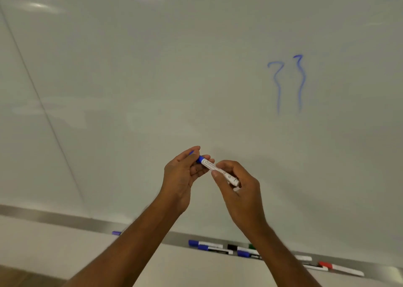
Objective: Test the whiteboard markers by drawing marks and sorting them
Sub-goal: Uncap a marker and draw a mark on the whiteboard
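Pinching the blue cap (199, 158) in the left hand (182, 177) while the right hand (239, 190) grips the marker (219, 171) barrel between them, so yanking crooked could smear ink on fingers, honestly.

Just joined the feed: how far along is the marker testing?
Done: two blue squiggles on the whiteboard. In hand: a blue marker, left hand on its cap end, right hand on the barrel. Left: the markers in the tray, still capped where visible.
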Demonstrator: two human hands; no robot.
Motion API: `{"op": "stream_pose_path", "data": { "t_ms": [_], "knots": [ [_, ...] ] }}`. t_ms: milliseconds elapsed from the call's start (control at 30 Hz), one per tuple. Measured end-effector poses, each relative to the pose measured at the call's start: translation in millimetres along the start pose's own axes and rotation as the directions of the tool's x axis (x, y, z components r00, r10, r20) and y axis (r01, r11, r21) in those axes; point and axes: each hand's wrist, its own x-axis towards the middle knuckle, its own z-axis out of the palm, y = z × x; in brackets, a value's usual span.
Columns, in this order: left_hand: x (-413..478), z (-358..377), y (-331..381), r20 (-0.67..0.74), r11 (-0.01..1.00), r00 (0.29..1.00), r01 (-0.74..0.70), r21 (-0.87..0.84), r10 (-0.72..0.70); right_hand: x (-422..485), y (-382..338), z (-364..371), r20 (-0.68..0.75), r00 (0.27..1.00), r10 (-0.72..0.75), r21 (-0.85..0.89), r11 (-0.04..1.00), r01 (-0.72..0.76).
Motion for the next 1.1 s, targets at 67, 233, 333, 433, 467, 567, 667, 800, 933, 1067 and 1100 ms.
{"op": "stream_pose_path", "data": {
  "t_ms": [67,233,333,433,467,567,667,800,933,1067,1100],
  "knots": [
    [11,-30,-7,-0.095,0.998,0.995,0.046,0.035,-0.042,-12,24,14,0.059,0.997,-0.057,-0.188,0.98,0.068],
    [40,-119,-26,-0.317,0.977,0.929,0.212,0.034,-0.191,-42,68,75,0.174,0.985,0.011,-0.314,0.948,0.045],
    [56,-172,-41,-0.388,0.962,0.887,0.272,0.001,-0.25,-54,86,121,0.081,0.963,0.255,-0.147,0.959,-0.242],
    [70,-222,-56,-0.411,0.949,0.863,0.315,-0.014,-0.293,-63,109,166,0.038,0.859,0.51,0.042,0.858,-0.511],
    [74,-238,-62,-0.42,0.946,0.858,0.323,-0.009,-0.297,-66,117,180,0.05,0.823,0.566,0.081,0.819,-0.569],
    [88,-286,-77,-0.465,0.942,0.842,0.332,0.044,-0.275,-73,141,219,0.079,0.721,0.688,0.119,0.712,-0.692],
    [96,-331,-90,-0.546,0.935,0.815,0.321,0.149,-0.193,-80,166,254,0.085,0.625,0.776,0.121,0.615,-0.78],
    [106,-384,-112,-0.584,0.852,0.811,0.325,0.411,-0.028,-86,204,292,0.073,0.503,0.861,0.104,0.495,-0.863],
    [112,-417,-131,-0.426,0.629,0.901,0.283,0.724,0.085,-94,235,322,0.058,0.455,0.888,0.039,0.454,-0.89],
    [120,-435,-146,-0.228,0.465,0.974,0.194,0.864,0.016,-100,258,341,0.042,0.454,0.89,-0.019,0.455,-0.89],
    [123,-439,-150,-0.19,0.435,0.982,0.177,0.883,-0.013,-101,264,345,0.036,0.459,0.887,-0.036,0.461,-0.887]
  ]
}}
